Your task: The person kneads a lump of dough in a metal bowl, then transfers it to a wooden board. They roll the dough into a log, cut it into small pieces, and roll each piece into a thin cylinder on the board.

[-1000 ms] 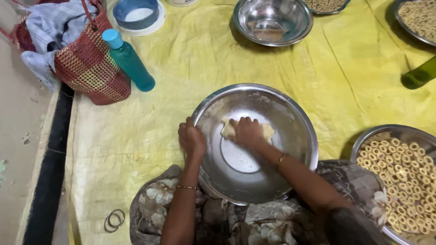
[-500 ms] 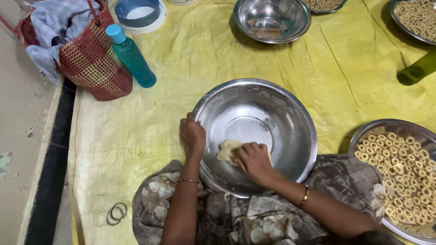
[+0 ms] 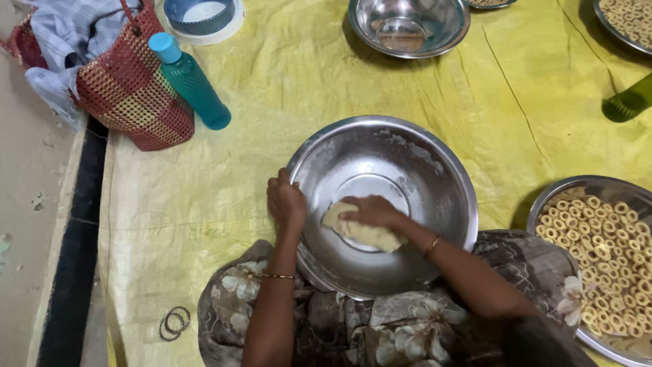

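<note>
A person seated on a yellow sheet [image 3: 285, 81] works a lump of dough [image 3: 360, 231] inside a large steel bowl [image 3: 407, 163] at the near centre of the scene. The right hand [image 3: 372, 211] lies palm-down on the dough, fingers curled over its top, pressing it against the bowl's floor. The left hand [image 3: 285, 202] is closed around the bowl's left rim. To the near right, partly cut off by the frame edge, a steel tray [image 3: 550, 197] holds many small dough rings [image 3: 611, 245]. At the far left stand a teal bottle [image 3: 190, 81] and, just beside it, a red woven basket [image 3: 129, 95] with cloth in it. A smaller steel bowl [image 3: 407, 27] sits at the far centre. Dark bangles [image 3: 174, 322] lie on the sheet at the near left.
</note>
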